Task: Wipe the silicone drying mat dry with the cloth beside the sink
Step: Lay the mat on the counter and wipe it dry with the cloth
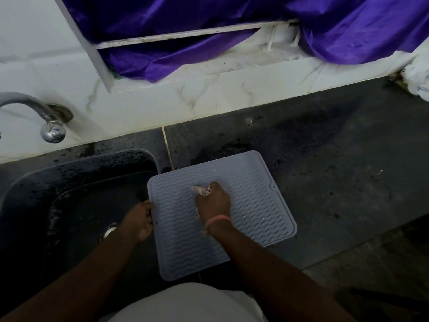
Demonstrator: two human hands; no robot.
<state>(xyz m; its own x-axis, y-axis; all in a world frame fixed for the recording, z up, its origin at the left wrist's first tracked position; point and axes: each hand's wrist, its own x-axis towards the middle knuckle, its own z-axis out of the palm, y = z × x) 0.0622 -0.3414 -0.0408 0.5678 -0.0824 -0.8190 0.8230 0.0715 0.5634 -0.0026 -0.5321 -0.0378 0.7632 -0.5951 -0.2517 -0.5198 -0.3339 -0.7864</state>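
Mat (250, 194), right hand (214, 203) gripping cloth (202, 190), left hand (139, 223) pinching edge

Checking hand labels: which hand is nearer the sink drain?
Left. The left hand grips the mat's edge beside the sink drain; the right hand presses the cloth mid-mat.

Grey ribbed silicone drying mat (250, 205) lay flat on dark stone counter (336, 159), its left edge overhanging dark sink basin (76, 194). Right hand (213, 203) sat mid-mat, bunched patterned cloth (202, 190) under it. Left hand (139, 221) held mat's left edge, above the basin. Curved metal tap (46, 117) behind sink, on white tiled wall (162, 101). Purple satin curtain (232, 19) hung behind the counter.
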